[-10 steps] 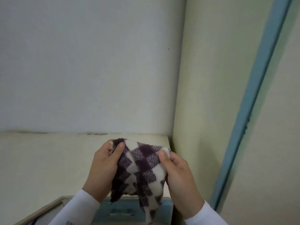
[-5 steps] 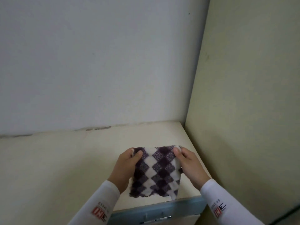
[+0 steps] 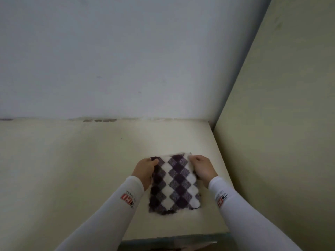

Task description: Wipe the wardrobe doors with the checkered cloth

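We hold a fuzzy purple, grey and white checkered cloth (image 3: 175, 183) spread open; our left hand (image 3: 145, 171) pinches its ten o'clock corner, our right hand (image 3: 203, 169) its two o'clock corner.

Purple-and-white checkered fluffy cloth (image 3: 175, 183) over the cream flat cabinet top (image 3: 72, 169), toward its right end; left hand (image 3: 144, 169) pinching one upper corner, right hand (image 3: 203, 169) the other; tall cream panel (image 3: 281, 124) right of that top, white wall (image 3: 126, 60) behind.

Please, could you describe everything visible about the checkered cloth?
The checkered cloth is a fluffy, towel-like square with dark purple, grey and white diamonds. It is spread open, nearly flat, its lower edge free. The left hand pinches its upper left corner, the right hand its upper right corner. It is over the cream surface; whether it rests there is unclear.
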Action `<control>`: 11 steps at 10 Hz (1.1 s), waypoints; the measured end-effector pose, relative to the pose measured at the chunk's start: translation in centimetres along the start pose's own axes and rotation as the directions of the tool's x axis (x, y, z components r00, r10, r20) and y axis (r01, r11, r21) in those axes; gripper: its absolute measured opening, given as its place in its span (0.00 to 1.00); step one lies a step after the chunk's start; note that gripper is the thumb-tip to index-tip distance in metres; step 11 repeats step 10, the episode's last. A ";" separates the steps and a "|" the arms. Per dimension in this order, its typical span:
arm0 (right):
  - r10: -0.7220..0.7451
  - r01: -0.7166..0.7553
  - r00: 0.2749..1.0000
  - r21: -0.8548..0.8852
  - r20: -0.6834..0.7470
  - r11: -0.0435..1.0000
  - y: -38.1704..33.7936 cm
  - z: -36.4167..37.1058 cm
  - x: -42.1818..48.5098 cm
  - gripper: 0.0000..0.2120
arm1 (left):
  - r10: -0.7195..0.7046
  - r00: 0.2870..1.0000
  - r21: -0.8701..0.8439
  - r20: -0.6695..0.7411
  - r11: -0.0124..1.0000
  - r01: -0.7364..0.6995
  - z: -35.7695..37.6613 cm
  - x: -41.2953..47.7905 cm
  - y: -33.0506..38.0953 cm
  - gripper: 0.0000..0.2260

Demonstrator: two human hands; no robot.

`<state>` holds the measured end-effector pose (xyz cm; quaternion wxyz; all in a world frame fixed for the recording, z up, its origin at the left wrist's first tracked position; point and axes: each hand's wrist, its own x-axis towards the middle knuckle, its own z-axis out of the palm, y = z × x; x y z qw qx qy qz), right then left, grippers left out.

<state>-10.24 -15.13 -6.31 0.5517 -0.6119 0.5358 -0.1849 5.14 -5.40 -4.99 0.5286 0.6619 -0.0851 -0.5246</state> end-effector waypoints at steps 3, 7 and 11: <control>-0.151 0.123 0.981 -0.214 -0.120 0.969 0.6 1.4 2.2 0.14 | 0.426 0.893 0.604 -0.147 0.754 -0.260 1.0 1.6 -1.4 0.23; -0.251 0.292 0.946 -0.872 0.204 0.393 3.9 4.3 -0.2 0.43 | 0.328 0.905 0.963 0.270 -0.093 -0.254 1.6 1.5 -6.2 0.37; -0.229 0.265 0.960 -0.768 0.158 0.582 1.4 3.2 -2.3 0.26 | 0.409 0.859 0.951 0.309 -0.146 -0.273 0.5 0.4 -4.6 0.24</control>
